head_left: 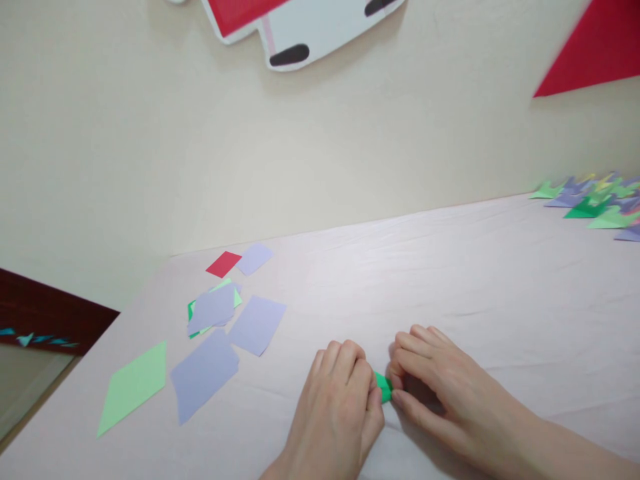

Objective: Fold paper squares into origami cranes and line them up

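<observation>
Between my two hands, low in the view, is a small folded piece of green paper (384, 387). My left hand (337, 397) is closed over its left part, so most of the paper on that side is hidden. At its right end, my right hand (435, 377) pinches the edge between thumb and fingertips. Both hands rest close to the cloth-covered table. Left of them lie loose flat sheets: two lavender sheets (258, 325), (205, 375) and a light green sheet (134, 387).
A small stack of lavender and green sheets (214, 308) lies behind, with a red square (223, 264) and a lavender square (255, 259) near the wall. Several folded paper pieces (590, 205) stand at the far right. The wall (350, 147) borders the table's back.
</observation>
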`<control>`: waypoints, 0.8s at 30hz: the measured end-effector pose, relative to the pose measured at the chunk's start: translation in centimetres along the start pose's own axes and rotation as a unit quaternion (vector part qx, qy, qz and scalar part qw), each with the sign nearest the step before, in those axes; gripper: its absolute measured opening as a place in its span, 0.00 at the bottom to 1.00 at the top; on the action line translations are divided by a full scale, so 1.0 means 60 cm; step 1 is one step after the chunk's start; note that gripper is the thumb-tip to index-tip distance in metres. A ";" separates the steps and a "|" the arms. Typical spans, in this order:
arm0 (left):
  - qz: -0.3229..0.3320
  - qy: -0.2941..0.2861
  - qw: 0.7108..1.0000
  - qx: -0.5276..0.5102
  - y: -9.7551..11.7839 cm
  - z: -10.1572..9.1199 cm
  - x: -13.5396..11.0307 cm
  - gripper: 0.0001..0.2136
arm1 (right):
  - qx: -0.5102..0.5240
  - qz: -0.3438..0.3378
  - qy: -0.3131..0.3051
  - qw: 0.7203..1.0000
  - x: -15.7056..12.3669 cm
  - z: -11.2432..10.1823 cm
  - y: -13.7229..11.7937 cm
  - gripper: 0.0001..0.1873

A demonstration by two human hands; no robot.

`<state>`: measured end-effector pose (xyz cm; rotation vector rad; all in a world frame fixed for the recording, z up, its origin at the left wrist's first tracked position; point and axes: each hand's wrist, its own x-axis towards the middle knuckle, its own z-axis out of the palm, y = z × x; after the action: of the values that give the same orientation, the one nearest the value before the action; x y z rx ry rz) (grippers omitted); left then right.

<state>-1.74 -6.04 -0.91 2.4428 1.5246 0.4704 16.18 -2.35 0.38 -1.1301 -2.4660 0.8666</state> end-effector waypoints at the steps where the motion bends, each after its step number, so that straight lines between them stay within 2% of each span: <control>1: 0.001 -0.003 1.000 0.007 0.000 -0.001 0.000 0.07 | -0.003 0.001 0.000 1.000 0.000 0.001 0.000 0.06; 9: 0.006 -0.010 1.000 -0.022 -0.003 -0.006 -0.002 0.05 | 0.009 0.013 -0.019 1.000 0.003 -0.002 0.000 0.07; 15: -0.008 0.041 0.999 0.002 -0.002 0.017 -0.001 0.07 | -0.005 -0.001 -0.016 1.000 0.004 -0.005 -0.001 0.07; 24: -0.008 0.006 0.999 0.042 0.006 0.002 0.009 0.07 | -0.010 0.011 -0.018 1.000 0.004 -0.002 -0.001 0.07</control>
<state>-1.18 -5.74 -0.83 2.4926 1.5985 0.4262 16.07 -2.15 0.53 -1.1593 -2.5001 0.8779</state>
